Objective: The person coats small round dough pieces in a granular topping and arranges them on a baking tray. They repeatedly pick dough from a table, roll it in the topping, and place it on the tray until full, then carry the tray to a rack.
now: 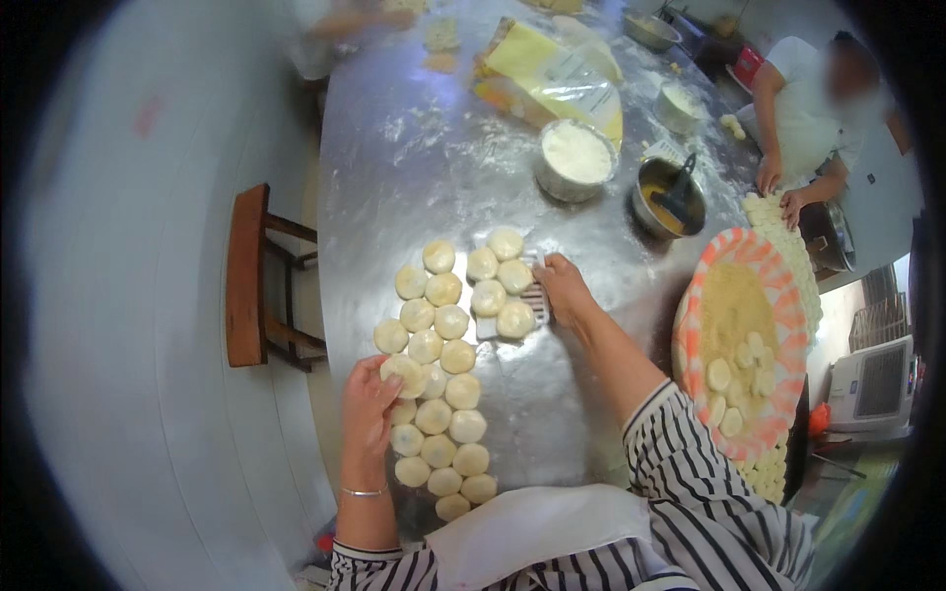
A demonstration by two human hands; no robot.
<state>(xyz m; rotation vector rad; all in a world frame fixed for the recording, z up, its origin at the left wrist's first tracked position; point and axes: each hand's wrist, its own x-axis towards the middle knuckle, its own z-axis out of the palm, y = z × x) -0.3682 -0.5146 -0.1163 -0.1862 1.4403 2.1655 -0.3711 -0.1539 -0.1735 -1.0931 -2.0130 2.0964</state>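
Between the thumb and fingers of my left hand (373, 399) is a round, flat dough piece (403, 375), raised over the left edge of a cluster of similar dough rounds (434, 416) on the metal table. My right hand (565, 288) grips the right side of a slotted scraper or turner (542, 295). Several dough rounds (515, 276) rest on or over that flat tool, just right of the cluster's upper part. The tool's lower-left corner shows beneath them; the rest is partly hidden by the dough.
Beyond my hands stand a tin of white powder (575, 154) and a metal bowl (650, 210) with yellow liquid and a black brush. A basin with a red-and-white rim (698, 295) holds crumbs and dough discs. A co-worker's hands (791, 207) touch small dough pieces. A wooden stool (250, 275) stands left.
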